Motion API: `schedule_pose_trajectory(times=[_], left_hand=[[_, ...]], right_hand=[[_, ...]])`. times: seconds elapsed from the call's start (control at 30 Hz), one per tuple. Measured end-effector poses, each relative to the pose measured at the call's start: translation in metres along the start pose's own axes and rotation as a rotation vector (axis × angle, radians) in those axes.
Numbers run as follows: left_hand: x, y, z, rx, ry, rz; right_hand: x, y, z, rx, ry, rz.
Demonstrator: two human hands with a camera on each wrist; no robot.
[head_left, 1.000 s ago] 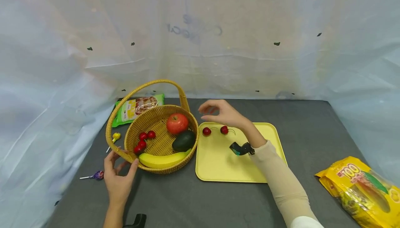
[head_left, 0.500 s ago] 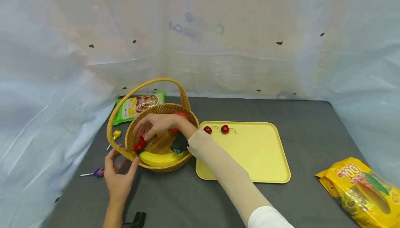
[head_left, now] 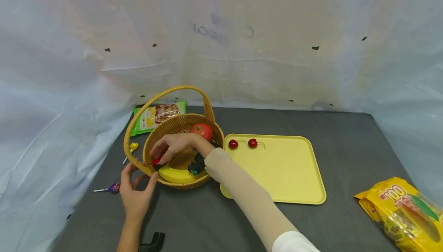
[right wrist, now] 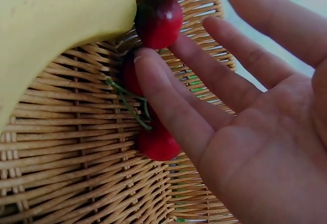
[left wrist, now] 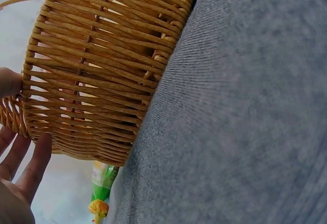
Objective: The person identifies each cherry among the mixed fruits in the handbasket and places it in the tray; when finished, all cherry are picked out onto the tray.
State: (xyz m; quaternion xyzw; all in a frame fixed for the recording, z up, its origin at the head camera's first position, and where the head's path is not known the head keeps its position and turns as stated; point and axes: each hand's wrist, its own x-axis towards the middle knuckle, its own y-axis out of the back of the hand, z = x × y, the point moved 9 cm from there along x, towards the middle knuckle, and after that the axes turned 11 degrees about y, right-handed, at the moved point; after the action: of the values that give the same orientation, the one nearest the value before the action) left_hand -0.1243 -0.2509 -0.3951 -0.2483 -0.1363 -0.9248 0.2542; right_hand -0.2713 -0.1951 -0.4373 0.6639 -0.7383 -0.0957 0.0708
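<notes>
Soft even light, faint shadows, warped edges.

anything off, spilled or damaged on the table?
Nothing spilled or damaged. Only oddity: two lollipops, one yellow and one purple, lie loose on the table beside the basket, outside it and the tray.

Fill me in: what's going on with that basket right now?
The right hand reaches into the wicker basket, its fingertips touching the cherries beside the banana. The left hand rests against the basket's outer rim. Two cherries on the tray already lie on the yellow tray.
</notes>
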Motion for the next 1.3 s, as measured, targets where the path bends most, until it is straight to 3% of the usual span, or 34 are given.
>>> schedule_pose_trajectory(times=[0.37, 0.47, 0.6, 0.77, 0.9, 1.07, 1.3], left_hand=[[0.001, -0.004, 0.0, -0.005, -0.021, -0.016], [0.002, -0.004, -0.006, -0.007, -0.026, -0.021], [0.004, -0.001, -0.026, 0.0, -0.01, -0.022], [0.003, 0.002, -0.04, 0.033, 0.021, -0.007], [0.001, 0.005, -0.042, 0.035, 0.023, 0.003], [-0.001, 0.004, -0.043, 0.064, 0.059, 0.003], [-0.003, 0.006, -0.045, 0.085, 0.108, 0.012]], right_hand=[[-0.005, -0.004, -0.005, -0.124, 0.04, -0.069], [-0.011, 0.002, -0.015, -0.128, 0.068, -0.033], [-0.034, 0.015, -0.044, -0.186, 0.183, 0.04], [-0.093, 0.033, -0.071, -0.299, 0.33, 0.208], [-0.155, 0.052, -0.068, -0.265, 0.355, 0.392], [-0.237, 0.071, -0.038, -0.235, 0.272, 0.591], [-0.333, 0.084, 0.021, -0.33, 0.075, 0.795]])
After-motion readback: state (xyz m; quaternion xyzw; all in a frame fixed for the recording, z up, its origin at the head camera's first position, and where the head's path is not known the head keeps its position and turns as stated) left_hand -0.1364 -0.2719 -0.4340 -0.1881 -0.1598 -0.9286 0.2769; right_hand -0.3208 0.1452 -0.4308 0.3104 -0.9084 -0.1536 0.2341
